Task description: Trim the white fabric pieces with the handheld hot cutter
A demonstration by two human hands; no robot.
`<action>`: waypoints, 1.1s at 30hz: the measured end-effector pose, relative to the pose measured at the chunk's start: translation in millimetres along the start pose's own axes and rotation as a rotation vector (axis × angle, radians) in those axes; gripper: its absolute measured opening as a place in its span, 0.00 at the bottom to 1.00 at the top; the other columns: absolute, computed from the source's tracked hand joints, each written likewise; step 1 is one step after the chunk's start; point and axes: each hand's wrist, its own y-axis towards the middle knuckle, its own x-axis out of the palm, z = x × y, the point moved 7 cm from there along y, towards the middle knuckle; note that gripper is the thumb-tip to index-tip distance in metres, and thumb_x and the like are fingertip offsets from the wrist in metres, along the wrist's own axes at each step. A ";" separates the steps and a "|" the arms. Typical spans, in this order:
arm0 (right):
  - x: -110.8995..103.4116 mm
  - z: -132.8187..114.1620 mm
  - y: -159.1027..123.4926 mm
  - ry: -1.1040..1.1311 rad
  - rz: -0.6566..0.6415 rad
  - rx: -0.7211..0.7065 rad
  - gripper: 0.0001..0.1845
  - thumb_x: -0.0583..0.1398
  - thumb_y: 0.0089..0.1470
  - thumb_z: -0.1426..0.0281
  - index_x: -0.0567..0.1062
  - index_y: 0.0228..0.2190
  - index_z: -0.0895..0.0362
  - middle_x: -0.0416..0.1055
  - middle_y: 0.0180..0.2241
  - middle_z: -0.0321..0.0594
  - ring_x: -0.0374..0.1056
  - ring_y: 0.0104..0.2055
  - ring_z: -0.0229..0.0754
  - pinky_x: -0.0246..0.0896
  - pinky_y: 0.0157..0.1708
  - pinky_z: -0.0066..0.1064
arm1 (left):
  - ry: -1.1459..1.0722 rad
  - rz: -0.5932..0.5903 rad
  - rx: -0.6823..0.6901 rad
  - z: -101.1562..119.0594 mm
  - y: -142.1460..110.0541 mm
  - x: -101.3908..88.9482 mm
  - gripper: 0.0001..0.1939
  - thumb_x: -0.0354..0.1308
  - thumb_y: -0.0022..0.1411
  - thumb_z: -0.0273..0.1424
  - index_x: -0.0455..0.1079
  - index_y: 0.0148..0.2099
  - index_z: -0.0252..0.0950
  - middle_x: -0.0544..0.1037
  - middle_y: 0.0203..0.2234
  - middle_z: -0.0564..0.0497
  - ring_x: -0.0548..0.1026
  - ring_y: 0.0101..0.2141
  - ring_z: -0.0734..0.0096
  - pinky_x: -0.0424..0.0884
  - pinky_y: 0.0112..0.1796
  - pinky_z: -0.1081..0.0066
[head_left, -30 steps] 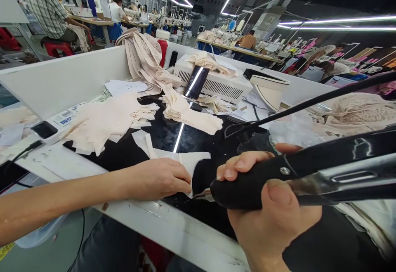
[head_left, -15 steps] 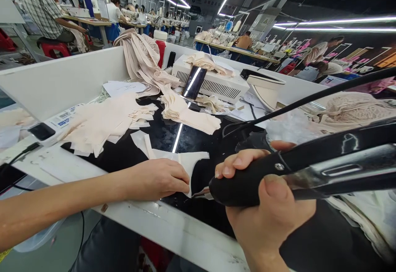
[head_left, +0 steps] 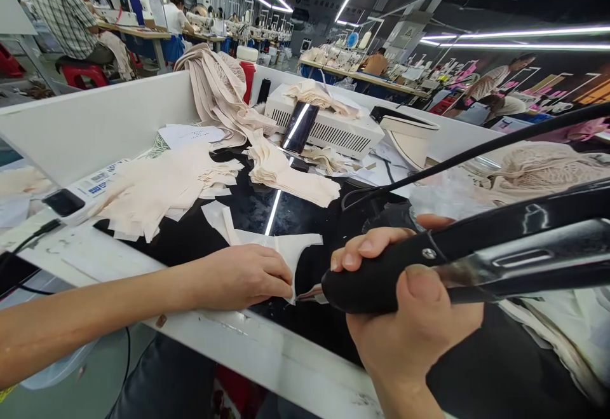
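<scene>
My left hand [head_left: 243, 277] presses a pale fabric piece [head_left: 293, 247] against the black work surface [head_left: 248, 206]. Its fingers are closed at the piece's near right corner, and I cannot make out whether they pinch the edge. My right hand [head_left: 410, 317] is wrapped round a thick black hand tool [head_left: 366, 282] with a screw and a shiny metal strip along its side. From the tool's rounded end a narrow metal tip [head_left: 312, 294] points left, very close to that corner; contact cannot be made out. Beside the fabric lies a folded pale strip [head_left: 222, 220].
Pale cut pieces [head_left: 157, 184] lie in a pile at the left, a smaller stack [head_left: 290, 177] further back. A phone [head_left: 300, 128] leans on a white vented box [head_left: 328, 126]. A black cable [head_left: 476, 152] crosses the right side. Co-workers sit at sewing machines beyond the white partition [head_left: 105, 114].
The black tool and my right hand have shifted very slightly, and a little more of the metal tip shows. My left hand and the fabric are almost unchanged.
</scene>
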 end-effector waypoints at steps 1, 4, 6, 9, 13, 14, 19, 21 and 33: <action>0.2 -0.3 -0.2 -0.011 -0.005 -0.006 0.22 0.74 0.53 0.60 0.74 0.46 0.49 0.73 0.25 0.26 0.71 0.21 0.40 0.70 0.20 0.32 | 0.000 0.000 -0.002 -0.2 0.1 0.0 0.13 0.58 0.76 0.17 0.82 0.50 0.36 0.86 0.46 0.44 0.83 0.46 0.63 0.78 0.51 0.66; 0.3 -0.6 -0.5 -0.040 -0.003 -0.002 0.22 0.74 0.55 0.60 0.74 0.46 0.49 0.74 0.26 0.27 0.72 0.21 0.40 0.70 0.20 0.33 | -0.006 0.006 0.001 -0.2 0.0 -0.3 0.13 0.59 0.75 0.17 0.82 0.50 0.36 0.86 0.45 0.44 0.84 0.46 0.63 0.79 0.51 0.66; 0.0 -0.7 -0.2 -0.047 0.007 0.009 0.21 0.74 0.55 0.61 0.74 0.46 0.49 0.74 0.25 0.27 0.72 0.21 0.40 0.70 0.20 0.32 | -0.010 0.008 0.003 -0.3 -0.5 -0.3 0.13 0.58 0.76 0.18 0.82 0.50 0.36 0.87 0.45 0.45 0.84 0.46 0.63 0.78 0.51 0.66; 0.4 -1.8 0.4 -0.008 0.014 0.007 0.20 0.74 0.54 0.62 0.75 0.45 0.50 0.75 0.26 0.27 0.72 0.21 0.40 0.68 0.19 0.31 | -0.010 0.005 0.005 -0.2 -1.4 -0.2 0.12 0.58 0.77 0.18 0.82 0.50 0.35 0.87 0.46 0.44 0.84 0.46 0.62 0.78 0.51 0.66; 2.2 -1.0 -0.4 0.024 0.003 0.004 0.22 0.75 0.53 0.62 0.75 0.45 0.50 0.75 0.26 0.27 0.71 0.21 0.40 0.66 0.19 0.30 | -0.005 -0.012 -0.004 -0.4 -2.3 0.8 0.13 0.58 0.76 0.18 0.82 0.51 0.36 0.87 0.47 0.45 0.84 0.48 0.62 0.78 0.53 0.66; 2.8 -0.6 -0.9 0.020 -0.003 0.005 0.22 0.75 0.53 0.61 0.75 0.45 0.49 0.74 0.26 0.27 0.71 0.21 0.40 0.66 0.19 0.30 | -0.005 -0.016 -0.009 -0.7 -2.5 1.2 0.13 0.59 0.76 0.18 0.82 0.51 0.36 0.87 0.47 0.45 0.84 0.48 0.63 0.78 0.54 0.66; 3.7 0.2 -3.1 -0.027 -0.018 0.011 0.22 0.74 0.56 0.60 0.74 0.46 0.49 0.73 0.26 0.28 0.69 0.21 0.38 0.68 0.20 0.31 | -0.027 0.003 -0.010 -1.6 -3.2 0.1 0.14 0.56 0.76 0.17 0.81 0.52 0.36 0.86 0.48 0.43 0.84 0.49 0.62 0.79 0.54 0.65; 3.0 0.0 -3.8 -0.044 -0.018 0.016 0.22 0.74 0.56 0.60 0.74 0.47 0.49 0.73 0.26 0.28 0.68 0.20 0.38 0.68 0.20 0.31 | -0.031 0.001 -0.012 -2.2 -3.3 -0.4 0.16 0.54 0.76 0.16 0.80 0.53 0.35 0.86 0.50 0.42 0.83 0.50 0.62 0.79 0.54 0.65; -4.4 -9.7 2.9 -0.034 -0.035 0.013 0.23 0.76 0.53 0.58 0.75 0.45 0.49 0.75 0.26 0.28 0.71 0.21 0.40 0.70 0.19 0.33 | 0.026 -0.122 0.051 12.4 -8.2 -0.1 0.18 0.52 0.74 0.15 0.80 0.55 0.35 0.87 0.50 0.44 0.83 0.50 0.61 0.76 0.58 0.66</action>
